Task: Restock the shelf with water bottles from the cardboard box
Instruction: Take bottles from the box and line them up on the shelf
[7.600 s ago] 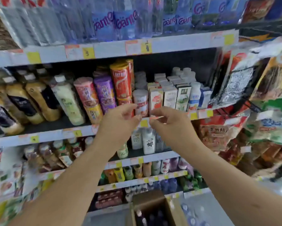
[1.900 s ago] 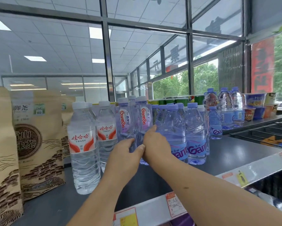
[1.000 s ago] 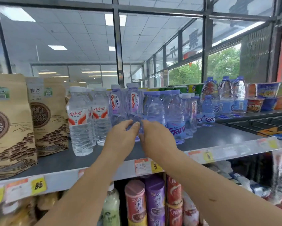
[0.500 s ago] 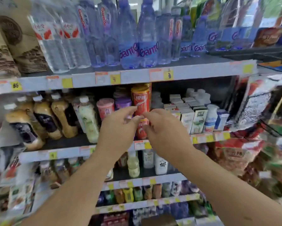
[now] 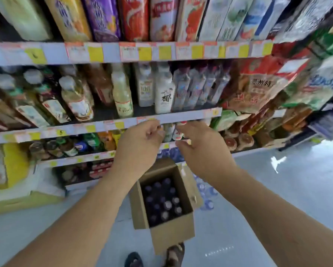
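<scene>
Head view: open cardboard box (image 5: 171, 234) holds upright water bottles (image 5: 162, 199).

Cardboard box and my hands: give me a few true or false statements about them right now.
The cardboard box stands open on the floor. True.
The box is empty. False: bottles show inside it.
The left hand grips a bottle. False: it holds nothing.
The right hand is outside the box, in front of the shelves. True.
</scene>
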